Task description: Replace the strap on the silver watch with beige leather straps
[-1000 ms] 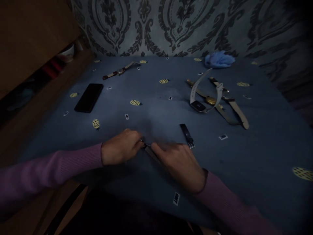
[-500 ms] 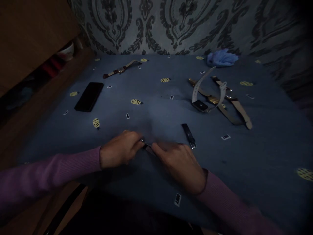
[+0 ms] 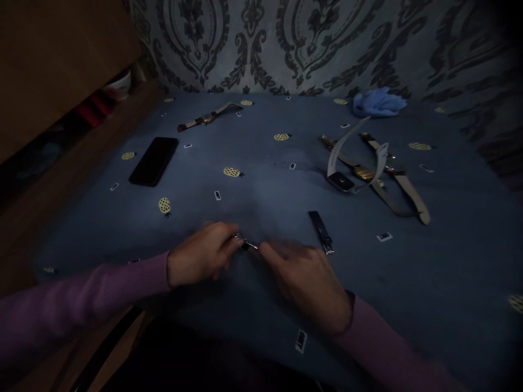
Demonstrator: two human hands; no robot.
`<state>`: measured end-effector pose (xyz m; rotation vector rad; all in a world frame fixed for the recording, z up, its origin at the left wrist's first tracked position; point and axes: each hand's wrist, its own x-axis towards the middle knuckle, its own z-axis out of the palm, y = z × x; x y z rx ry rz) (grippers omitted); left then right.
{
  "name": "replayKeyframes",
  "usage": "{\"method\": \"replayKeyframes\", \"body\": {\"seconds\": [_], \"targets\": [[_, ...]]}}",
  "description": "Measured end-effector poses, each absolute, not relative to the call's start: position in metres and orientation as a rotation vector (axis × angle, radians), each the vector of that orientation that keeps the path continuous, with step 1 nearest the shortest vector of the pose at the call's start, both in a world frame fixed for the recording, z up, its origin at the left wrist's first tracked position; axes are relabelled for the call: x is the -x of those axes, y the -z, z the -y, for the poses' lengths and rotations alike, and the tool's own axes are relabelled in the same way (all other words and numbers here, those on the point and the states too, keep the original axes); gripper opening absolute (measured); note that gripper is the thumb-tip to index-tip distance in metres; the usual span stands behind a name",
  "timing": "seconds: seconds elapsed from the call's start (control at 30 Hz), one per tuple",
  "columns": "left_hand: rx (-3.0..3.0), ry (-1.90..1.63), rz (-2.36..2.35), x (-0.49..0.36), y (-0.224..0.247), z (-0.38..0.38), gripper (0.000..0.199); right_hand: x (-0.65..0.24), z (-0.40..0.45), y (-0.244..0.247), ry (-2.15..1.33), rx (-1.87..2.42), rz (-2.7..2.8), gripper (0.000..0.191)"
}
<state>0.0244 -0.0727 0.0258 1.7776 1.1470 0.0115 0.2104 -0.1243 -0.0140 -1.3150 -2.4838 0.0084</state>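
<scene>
Near the table's front edge, my left hand [image 3: 206,251] is closed on one end of a small watch [image 3: 245,244] with shiny metal parts and a dark strap. My right hand [image 3: 306,280] pinches at the other side of it, where a thin metallic piece shows by the fingertips; whether that piece is a tool or part of the watch cannot be told. Most of the watch is hidden by the fingers. A loose black strap piece [image 3: 321,231] with a buckle lies just right of my right hand, touching neither hand.
On the patterned blue tablecloth [image 3: 261,201] lie a black phone [image 3: 154,161], a brown-strapped watch [image 3: 207,118], a white-strapped smartwatch [image 3: 340,181], a gold watch [image 3: 363,173], another beige-strapped watch [image 3: 412,196] and a crumpled blue cloth or bag [image 3: 378,102]. A wooden cabinet [image 3: 65,65] stands left.
The view has shifted slightly, so the table items appear a little further right. Both hands keep their hold, and the thin metallic piece between them shows more clearly.
</scene>
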Motion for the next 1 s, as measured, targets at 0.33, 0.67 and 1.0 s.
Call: {"method": "replayKeyframes", "body": {"seconds": [0.33, 0.67, 1.0], "targets": [[-1.737, -0.046, -1.15, -0.0231, -0.026, 0.0737, 0.027, -0.209, 0.1235, 0.0131, 0.035, 1.316, 2.479, 0.021], [-1.713, -0.052, -1.135, -0.0219, -0.0223, 0.0723, 0.028, -0.2093, 0.1235, 0.0171, 0.006, 1.306, 2.482, 0.026], [-1.718, -0.083, -1.119, -0.0208, -0.0236, 0.072, 0.028, -0.2104, 0.1242, 0.0185, -0.035, 1.298, 2.466, 0.025]]}}
